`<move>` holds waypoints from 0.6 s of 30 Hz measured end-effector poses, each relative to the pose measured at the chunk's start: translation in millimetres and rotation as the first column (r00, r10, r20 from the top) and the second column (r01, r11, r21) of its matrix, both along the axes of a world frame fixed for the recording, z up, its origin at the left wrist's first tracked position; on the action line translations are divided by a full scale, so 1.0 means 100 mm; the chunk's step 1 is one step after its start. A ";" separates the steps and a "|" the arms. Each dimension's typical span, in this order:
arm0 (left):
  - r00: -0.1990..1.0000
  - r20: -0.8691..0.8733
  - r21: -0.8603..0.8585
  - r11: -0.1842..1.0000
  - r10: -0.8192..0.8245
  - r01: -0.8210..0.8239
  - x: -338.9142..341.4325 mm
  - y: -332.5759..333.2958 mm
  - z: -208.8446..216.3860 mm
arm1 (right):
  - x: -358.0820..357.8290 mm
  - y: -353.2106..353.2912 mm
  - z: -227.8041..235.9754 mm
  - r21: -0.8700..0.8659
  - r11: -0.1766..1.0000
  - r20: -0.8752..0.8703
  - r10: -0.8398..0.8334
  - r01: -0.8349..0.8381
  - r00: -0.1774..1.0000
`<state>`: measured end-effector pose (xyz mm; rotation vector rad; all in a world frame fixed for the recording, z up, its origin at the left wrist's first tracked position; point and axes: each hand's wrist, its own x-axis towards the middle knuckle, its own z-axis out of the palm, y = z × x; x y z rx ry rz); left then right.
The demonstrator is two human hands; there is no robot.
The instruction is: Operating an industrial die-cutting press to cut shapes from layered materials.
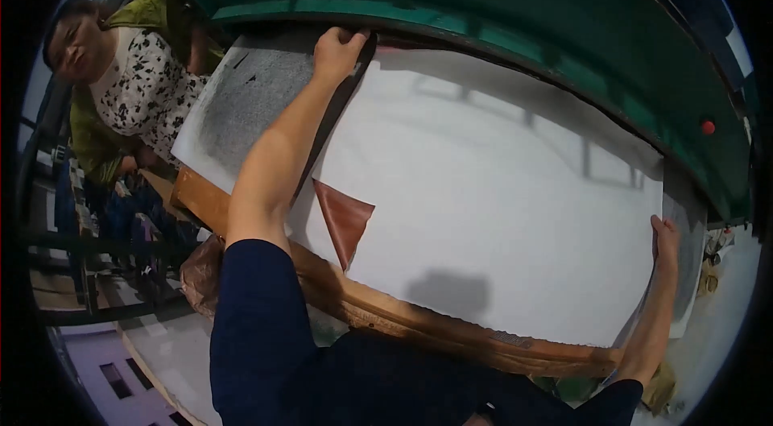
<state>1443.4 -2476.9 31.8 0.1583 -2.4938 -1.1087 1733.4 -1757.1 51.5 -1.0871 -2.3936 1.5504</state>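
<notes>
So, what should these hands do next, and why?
Perhaps the left hand should unfold the brown corner flap: it appears turned over onto the white sheet, while that hand is at the far edge and the right hand at the right edge.

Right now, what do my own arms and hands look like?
The left sleeve is short, plain and dark navy, with the forearm bare; the right sleeve is dark navy too. The left hand and right hand are ungloved, and no watch or bracelet shows on either wrist.
</notes>
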 end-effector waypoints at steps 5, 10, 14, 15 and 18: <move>0.901 0.183 -0.207 0.881 -0.392 0.426 1.10 0.32 0.43 | -0.01 0.12 -0.11 0.050 0.998 -0.002 0.026 -0.025 1.000; 0.671 0.277 -0.335 0.586 -0.688 0.738 2.31 0.35 0.61 | -0.07 0.23 0.06 0.101 0.994 0.045 0.037 -0.042 0.998; 0.737 0.398 -0.316 0.673 -0.546 0.669 2.66 -0.20 0.76 | -0.20 0.09 0.01 0.084 0.985 -0.004 0.150 -0.149 0.989; 0.738 0.426 -0.334 0.667 -0.523 0.666 2.68 -0.23 0.75 | -0.20 0.13 0.02 0.112 0.992 0.018 0.063 -0.065 0.998; 0.739 0.514 -0.392 0.648 -0.435 0.653 2.70 -0.35 0.80 | -0.30 0.45 -0.14 0.039 0.979 -0.094 0.203 -0.200 0.975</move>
